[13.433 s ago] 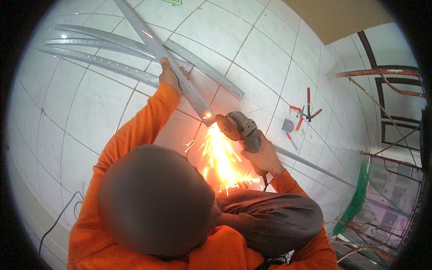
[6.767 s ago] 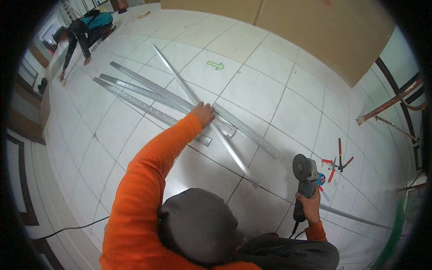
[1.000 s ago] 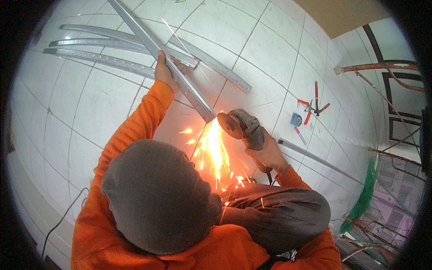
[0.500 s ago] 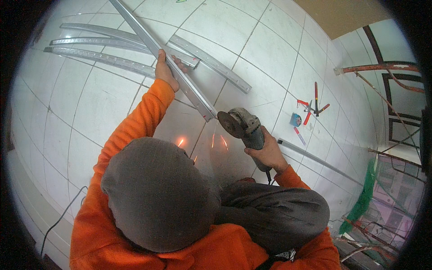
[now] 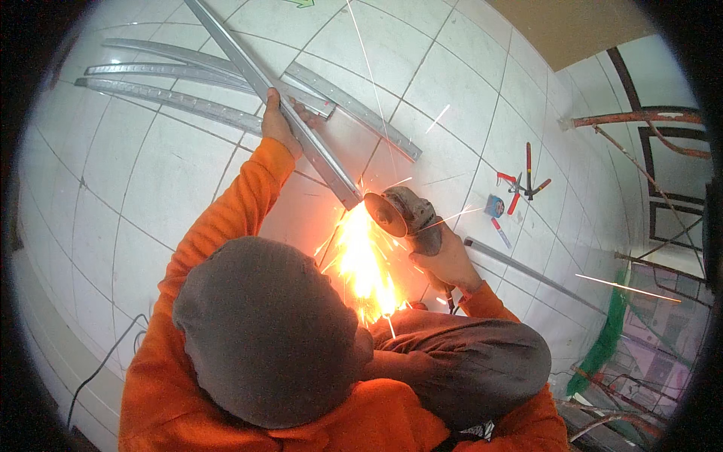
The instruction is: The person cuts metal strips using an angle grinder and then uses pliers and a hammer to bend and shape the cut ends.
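Note:
My left hand (image 5: 279, 126) is wrapped around a long metal channel (image 5: 322, 157), which slants from the upper left down toward the middle. In my right hand (image 5: 454, 262) is an angle grinder (image 5: 413, 209), gripped by its body. The grinder's disc is at the channel's near end, and a bright orange shower of sparks (image 5: 365, 260) pours down from there. Glare hides the exact contact point. Behind my left hand, several more metal channels (image 5: 181, 104) lie on the floor, some crossing under the held one.
Red-handled hand tools (image 5: 529, 177), a blue tape measure (image 5: 494, 206) and a marker (image 5: 501, 233) lie on the tiled floor (image 5: 444, 98) to the right. Nearby is a dark metal strip (image 5: 527, 271). Rusty scaffold tubes (image 5: 633, 117) stand farther right; a black cable (image 5: 98, 369) runs at the left.
A few faint sparks have become a large bright shower under the channel's end. The channel's end and the grinder have shifted only slightly; both hands keep their holds.

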Available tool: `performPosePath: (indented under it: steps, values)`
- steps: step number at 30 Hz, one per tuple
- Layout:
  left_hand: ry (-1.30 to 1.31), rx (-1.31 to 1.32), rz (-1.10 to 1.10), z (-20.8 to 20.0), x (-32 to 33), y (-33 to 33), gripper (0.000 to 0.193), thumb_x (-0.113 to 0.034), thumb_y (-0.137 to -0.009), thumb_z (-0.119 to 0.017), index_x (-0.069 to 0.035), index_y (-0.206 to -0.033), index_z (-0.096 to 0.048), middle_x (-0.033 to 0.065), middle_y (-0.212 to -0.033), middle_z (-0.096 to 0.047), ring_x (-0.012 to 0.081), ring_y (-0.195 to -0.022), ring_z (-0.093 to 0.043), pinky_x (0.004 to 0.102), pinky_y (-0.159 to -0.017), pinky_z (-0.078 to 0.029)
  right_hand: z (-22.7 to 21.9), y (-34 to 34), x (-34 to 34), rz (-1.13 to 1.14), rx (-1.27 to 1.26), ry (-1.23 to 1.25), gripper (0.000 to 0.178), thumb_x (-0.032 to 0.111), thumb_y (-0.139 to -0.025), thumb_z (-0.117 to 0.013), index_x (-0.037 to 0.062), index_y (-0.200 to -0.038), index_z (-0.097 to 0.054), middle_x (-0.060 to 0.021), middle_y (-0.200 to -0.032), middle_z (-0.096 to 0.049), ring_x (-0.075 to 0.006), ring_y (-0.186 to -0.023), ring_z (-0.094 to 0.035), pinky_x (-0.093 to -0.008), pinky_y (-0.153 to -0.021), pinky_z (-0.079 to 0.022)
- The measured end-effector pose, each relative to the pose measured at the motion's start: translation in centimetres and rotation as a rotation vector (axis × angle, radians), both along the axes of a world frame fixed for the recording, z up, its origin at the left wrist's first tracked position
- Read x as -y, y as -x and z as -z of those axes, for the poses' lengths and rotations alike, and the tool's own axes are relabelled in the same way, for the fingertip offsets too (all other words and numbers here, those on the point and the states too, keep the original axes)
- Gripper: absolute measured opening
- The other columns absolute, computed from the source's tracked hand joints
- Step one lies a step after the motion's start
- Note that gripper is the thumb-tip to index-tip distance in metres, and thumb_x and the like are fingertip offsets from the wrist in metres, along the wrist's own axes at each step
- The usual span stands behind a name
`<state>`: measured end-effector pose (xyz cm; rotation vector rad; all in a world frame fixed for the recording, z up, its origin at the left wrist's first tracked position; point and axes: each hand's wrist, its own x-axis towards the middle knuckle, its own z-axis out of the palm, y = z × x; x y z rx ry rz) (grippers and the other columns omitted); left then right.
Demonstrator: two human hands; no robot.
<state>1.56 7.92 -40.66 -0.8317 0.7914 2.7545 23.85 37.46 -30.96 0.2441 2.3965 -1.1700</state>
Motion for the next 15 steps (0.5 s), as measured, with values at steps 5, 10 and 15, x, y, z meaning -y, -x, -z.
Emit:
performPosePath:
  steps: [5, 10, 15]
  values:
    - [-0.023, -0.018, -0.013, 0.2, -0.2, 0.0, 0.048, -0.055, -0.100, -0.042, -0.008, -0.088, -0.047, 0.0042, -0.067, -0.044, 0.0187, -0.057, -0.044, 0.0357, -0.055, -0.044, 0.2, -0.2, 0.2, 0.026, -0.024, 0.037, 0.068, 0.024, -0.069, -0.079, 0.0037, -0.127, -0.050, -0.0162, -0.112, -0.065, -0.0269, -0.107, -0.063, -0.0371, -0.093, -0.047]
    - [-0.028, -0.026, 0.006, 0.7, 0.0, -0.1, 0.050, -0.056, -0.100, -0.040, -0.008, -0.087, -0.048, 0.0040, -0.066, -0.045, 0.0188, -0.056, -0.045, 0.0352, -0.054, -0.044, 0.2, 0.4, 0.3, 0.077, 0.090, 0.102, 0.073, 0.013, -0.068, -0.078, 0.0005, -0.133, -0.048, -0.0129, -0.120, -0.063, -0.0209, -0.109, -0.059, -0.0347, -0.096, -0.046]
    - [-0.045, -0.024, 0.016, 1.5, -0.2, 0.0, 0.052, -0.059, -0.099, -0.039, -0.009, -0.085, -0.049, 0.0030, -0.065, -0.046, 0.0182, -0.055, -0.046, 0.0344, -0.053, -0.044, 0.7, 0.4, 0.0, -0.010, -0.015, 0.033, 0.061, 0.025, -0.071, -0.078, 0.0060, -0.122, -0.051, -0.0131, -0.106, -0.066, -0.0267, -0.097, -0.065, -0.0379, -0.084, -0.050]
